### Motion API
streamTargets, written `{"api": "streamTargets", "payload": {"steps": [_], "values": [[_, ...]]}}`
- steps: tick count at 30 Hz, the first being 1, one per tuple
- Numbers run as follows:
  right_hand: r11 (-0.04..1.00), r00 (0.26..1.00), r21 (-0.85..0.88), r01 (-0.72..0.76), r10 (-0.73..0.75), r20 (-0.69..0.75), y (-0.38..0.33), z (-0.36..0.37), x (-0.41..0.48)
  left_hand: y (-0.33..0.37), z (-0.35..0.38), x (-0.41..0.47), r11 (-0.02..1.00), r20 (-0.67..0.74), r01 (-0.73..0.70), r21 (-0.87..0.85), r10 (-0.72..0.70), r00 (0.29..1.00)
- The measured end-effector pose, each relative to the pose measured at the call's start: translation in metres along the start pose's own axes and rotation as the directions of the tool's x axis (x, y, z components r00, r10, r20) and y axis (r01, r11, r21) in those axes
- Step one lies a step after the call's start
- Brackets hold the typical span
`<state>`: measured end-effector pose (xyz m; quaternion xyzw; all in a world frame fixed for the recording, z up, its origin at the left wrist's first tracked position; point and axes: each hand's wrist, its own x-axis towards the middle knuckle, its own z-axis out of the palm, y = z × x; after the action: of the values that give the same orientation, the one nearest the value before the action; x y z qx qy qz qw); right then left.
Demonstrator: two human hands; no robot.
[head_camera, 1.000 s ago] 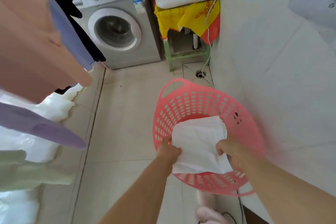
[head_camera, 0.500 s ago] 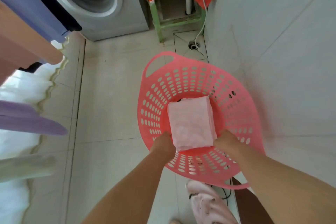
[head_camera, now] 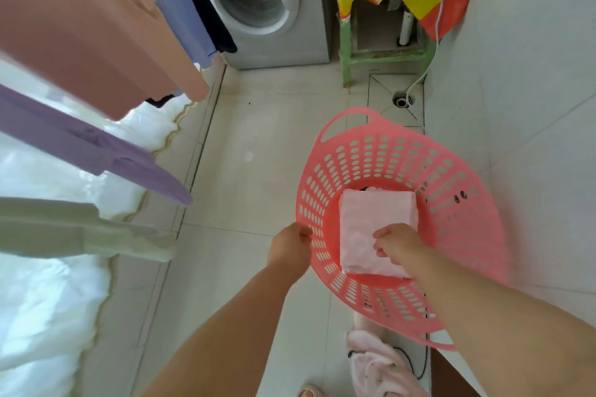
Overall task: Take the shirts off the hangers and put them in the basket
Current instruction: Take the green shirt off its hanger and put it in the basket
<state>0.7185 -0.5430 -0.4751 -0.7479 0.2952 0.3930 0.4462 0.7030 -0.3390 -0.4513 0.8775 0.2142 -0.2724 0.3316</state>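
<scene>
Head view. Since half a second ago: the left hand [head_camera: 292, 246] has come off the folded shirt [head_camera: 375, 232] and now sits outside the basket [head_camera: 451, 177] at its left rim; the right hand [head_camera: 398, 243] has shifted from the shirt's right edge onto its near right part; the shirt lies flat on the basket floor.

Folded shirt: pale pink rectangle, lower centre-right of the frame, inside the pink perforated basket. Long axis runs from the near rim toward the far rim, almost straight up the frame.

Basket: on the tiled floor, against the white wall at right, one handle at its upper left.

Left hand: forearm enters from the bottom centre, fingers curled loosely, empty, just touching or just beside the rim; cannot tell which.

Right hand: forearm enters from the lower right, palm down, fingers bent and resting on the shirt; whether they pinch the cloth cannot be told.

Hanging shirts [head_camera: 96, 26]: peach, blue, lilac, pale green, left of frame.
</scene>
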Motion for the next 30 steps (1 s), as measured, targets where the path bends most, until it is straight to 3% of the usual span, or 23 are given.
{"api": "streamTargets", "payload": {"steps": [3,8,18,23,30], "values": [[0.997,0.997,-0.022,0.071,-0.071,0.009,-0.028,0.013,-0.007,-0.009,-0.017,-0.008,0.998,-0.065,0.029,-0.051,-0.032,0.997],[0.949,0.98,-0.246,0.196,-0.177,0.095,-0.076,0.049,-0.034,-0.032,-0.054,-0.03,0.982,-0.151,0.074,-0.174,-0.101,0.983],[0.854,0.858,-0.133,0.502,-0.475,0.194,-0.167,0.15,-0.13,-0.096,-0.17,-0.075,0.96,-0.352,0.049,-0.277,-0.149,0.924],[0.717,0.723,-0.134,0.684,-0.642,0.253,-0.219,0.198,-0.193,-0.137,-0.239,-0.105,0.946,-0.467,0.052,-0.32,-0.205,0.86],[0.415,0.405,-0.118,0.902,-0.909,-0.094,-0.295,0.232,-0.282,-0.175,-0.342,-0.135,0.906,-0.603,-0.056,-0.421,-0.233,0.763]]}}
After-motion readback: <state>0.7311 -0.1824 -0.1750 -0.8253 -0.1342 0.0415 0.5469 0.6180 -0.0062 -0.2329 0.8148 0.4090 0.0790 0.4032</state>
